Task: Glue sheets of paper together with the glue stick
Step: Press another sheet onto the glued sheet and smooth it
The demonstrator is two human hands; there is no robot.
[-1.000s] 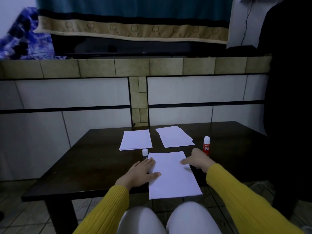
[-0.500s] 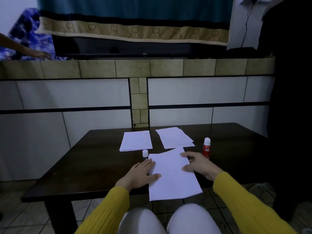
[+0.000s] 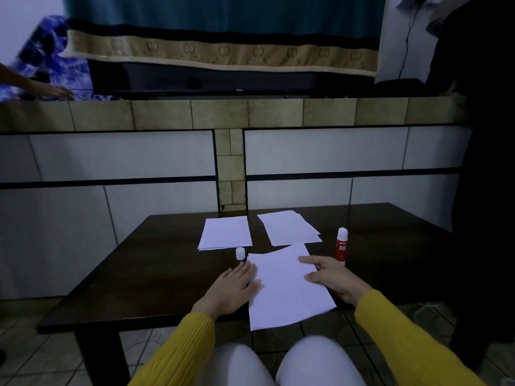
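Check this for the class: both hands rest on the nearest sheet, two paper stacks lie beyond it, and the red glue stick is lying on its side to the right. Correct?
Not quite. The head view shows the red glue stick standing upright with its white cap on, not lying down. The rest holds: left hand and right hand rest on the nearest sheet, with two paper stacks beyond.

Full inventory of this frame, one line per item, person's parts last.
near sheet: 1, white, front of table, overhanging its near edge, both hands on it
left stack of paper: 1, white, far centre of table
right stack of paper: 1, white, fanned, right of the left stack
red glue stick: 1, red with white cap, upright, right of the near sheet
small glue stick: 1, white cap, dark body, upright at the near sheet's far left corner
table: 1, dark brown
tiled ledge: 1, tan, behind table
another person's hand: 1, far left on ledge
left hand: flat, on sheet's left edge
right hand: fingers spread on sheet's right side
sleeves: 2, yellow
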